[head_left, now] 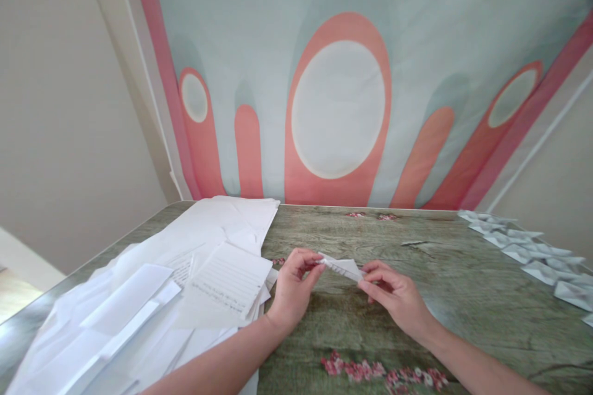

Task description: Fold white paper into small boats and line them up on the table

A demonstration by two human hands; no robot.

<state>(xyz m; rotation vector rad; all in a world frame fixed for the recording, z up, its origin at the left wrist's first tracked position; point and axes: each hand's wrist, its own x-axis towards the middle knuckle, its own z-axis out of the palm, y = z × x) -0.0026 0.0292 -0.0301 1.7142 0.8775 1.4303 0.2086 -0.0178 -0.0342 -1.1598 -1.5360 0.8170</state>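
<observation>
A small folded white paper [341, 267] hangs between my two hands above the wooden-patterned table. My left hand [299, 284] pinches its left end between thumb and fingers. At the other end, my right hand [391, 293] grips the lower right corner with thumb and fingertips. The paper has a raised triangular flap on top and a narrow folded band along its lower edge. Just left of my left hand lies a stack of lined sheets [231, 278] with handwriting on the top one.
Loose white papers [139, 296] cover the table's left side. Several folded white paper pieces [532, 250] stand in a row along the right edge. The table [445, 259] has pink flower prints. A patterned backdrop [426, 43] rises behind it.
</observation>
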